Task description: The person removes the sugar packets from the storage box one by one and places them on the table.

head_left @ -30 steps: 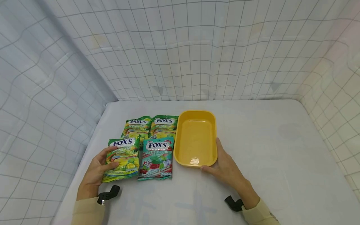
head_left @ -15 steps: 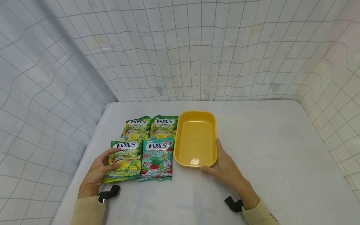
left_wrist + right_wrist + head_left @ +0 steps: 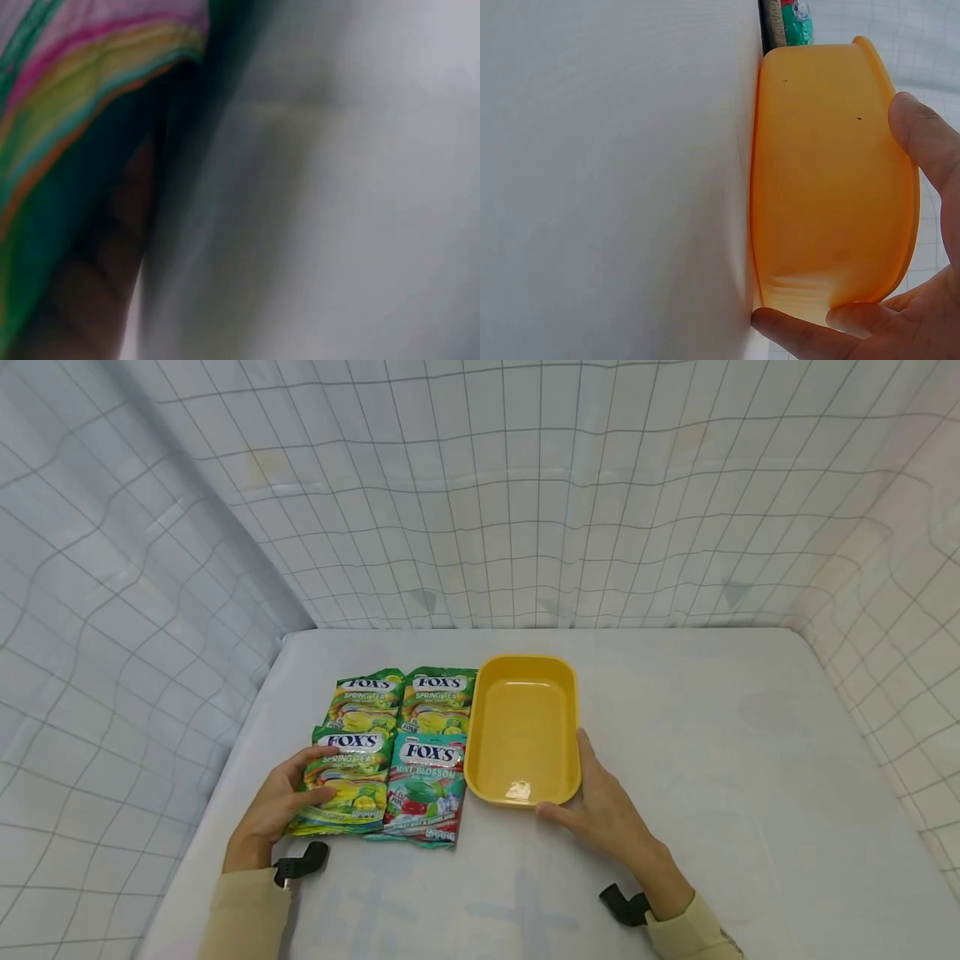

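My left hand (image 3: 281,797) grips the left edge of a green Fox's Spring Tea candy bag (image 3: 348,781), thumb on its printed front. Close up in the left wrist view, the striped end of the bag (image 3: 105,82) shows blurred, with dark fingers (image 3: 97,277) under it. Touching that bag on its right is a teal Mint Blossom candy bag (image 3: 426,789), slightly tilted. At the near right corner of a shallow yellow tray (image 3: 474,777), my right hand (image 3: 607,810) holds the rim between thumb and fingers. No contents show in the tray.
Two more Spring Tea bags lie behind, one at the left (image 3: 365,697) and another (image 3: 438,697) against the tray's left side. The white table (image 3: 705,760) is bordered by a gridded white curtain (image 3: 525,527) at the back and both sides.
My left hand has moved right with the Spring Tea bag, which now lies against the Mint Blossom bag. The Mint Blossom bag has shifted slightly right and turned. Right hand and tray stay put.
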`<state>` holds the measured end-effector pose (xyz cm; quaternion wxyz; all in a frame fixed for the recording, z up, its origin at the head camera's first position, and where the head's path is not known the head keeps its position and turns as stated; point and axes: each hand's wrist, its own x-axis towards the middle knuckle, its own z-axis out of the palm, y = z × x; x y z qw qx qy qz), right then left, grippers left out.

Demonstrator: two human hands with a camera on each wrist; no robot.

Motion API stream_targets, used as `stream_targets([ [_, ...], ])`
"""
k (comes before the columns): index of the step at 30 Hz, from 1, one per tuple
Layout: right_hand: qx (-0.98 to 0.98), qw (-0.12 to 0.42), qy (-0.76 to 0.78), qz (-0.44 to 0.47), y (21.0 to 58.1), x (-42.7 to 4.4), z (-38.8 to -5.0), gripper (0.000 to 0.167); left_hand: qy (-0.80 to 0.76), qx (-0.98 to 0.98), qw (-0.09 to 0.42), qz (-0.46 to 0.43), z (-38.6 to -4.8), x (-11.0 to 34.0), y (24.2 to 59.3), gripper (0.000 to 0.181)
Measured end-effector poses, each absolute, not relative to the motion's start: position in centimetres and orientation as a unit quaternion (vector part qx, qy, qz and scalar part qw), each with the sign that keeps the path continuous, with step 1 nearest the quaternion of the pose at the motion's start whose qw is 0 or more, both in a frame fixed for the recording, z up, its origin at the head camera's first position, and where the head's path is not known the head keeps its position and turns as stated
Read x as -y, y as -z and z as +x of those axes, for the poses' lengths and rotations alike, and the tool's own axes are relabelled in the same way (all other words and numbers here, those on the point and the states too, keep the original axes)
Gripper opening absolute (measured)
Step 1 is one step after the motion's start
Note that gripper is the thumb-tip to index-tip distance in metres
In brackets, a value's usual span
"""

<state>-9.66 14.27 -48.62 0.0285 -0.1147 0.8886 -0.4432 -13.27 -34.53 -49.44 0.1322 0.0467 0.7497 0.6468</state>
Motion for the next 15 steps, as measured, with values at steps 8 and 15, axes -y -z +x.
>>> stream_targets([
  [8,-0.886,0.029,0.448,-0.115,48.6,-14.2,-9.6,0.130,-0.585,-0.802,0.122,0.026,-12.5,33.8,48.5,0.078],
  [15,-0.888,0.031,0.445,-0.113,48.4,-14.2,-9.5,0.130,-0.593,-0.794,0.126,0.034,-11.7,33.5,48.0,0.088],
])
